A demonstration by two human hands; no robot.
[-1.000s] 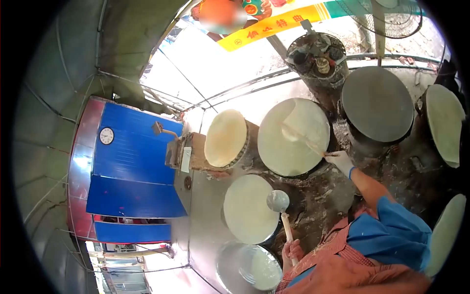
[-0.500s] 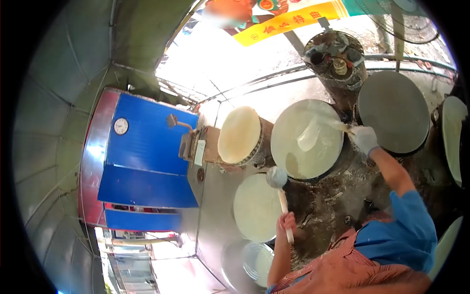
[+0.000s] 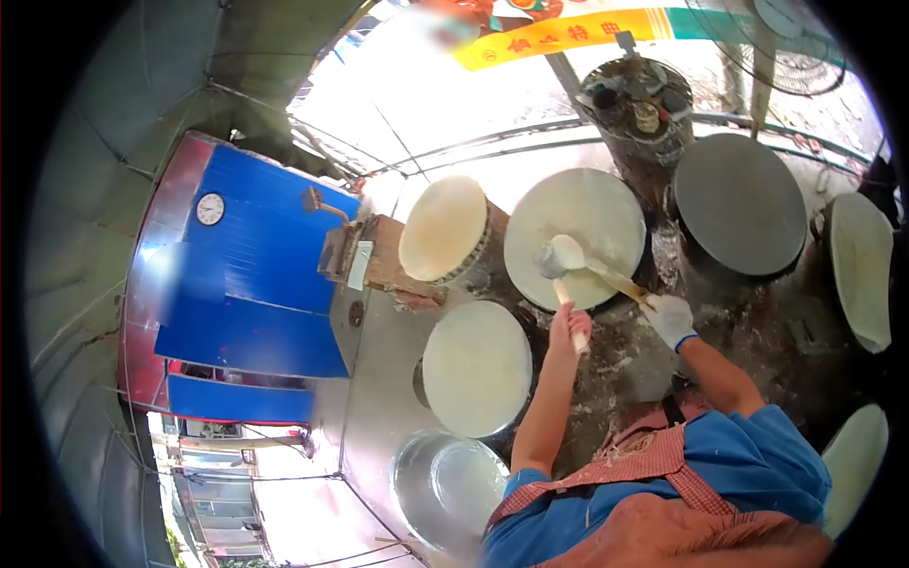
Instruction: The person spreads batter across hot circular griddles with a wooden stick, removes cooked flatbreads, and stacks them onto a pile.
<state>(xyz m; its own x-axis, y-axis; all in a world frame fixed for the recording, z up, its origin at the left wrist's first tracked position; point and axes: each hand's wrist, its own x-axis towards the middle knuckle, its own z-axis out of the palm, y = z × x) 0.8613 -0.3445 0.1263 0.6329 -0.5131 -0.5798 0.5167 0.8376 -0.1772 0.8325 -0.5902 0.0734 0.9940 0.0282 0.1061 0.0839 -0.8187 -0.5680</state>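
White-gloved right hand [image 3: 670, 320] has a paddle [image 3: 614, 277] gripped, bare left hand [image 3: 571, 329] clutches a ladle [image 3: 547, 262]. Their ends overlap over the round griddle [image 3: 592, 201] past both grips; probably long-handled because of heat.

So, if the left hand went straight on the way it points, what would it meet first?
Besides the ladle it holds, the left hand would probably meet the near edge of the pale round griddle, though depth is unclear.
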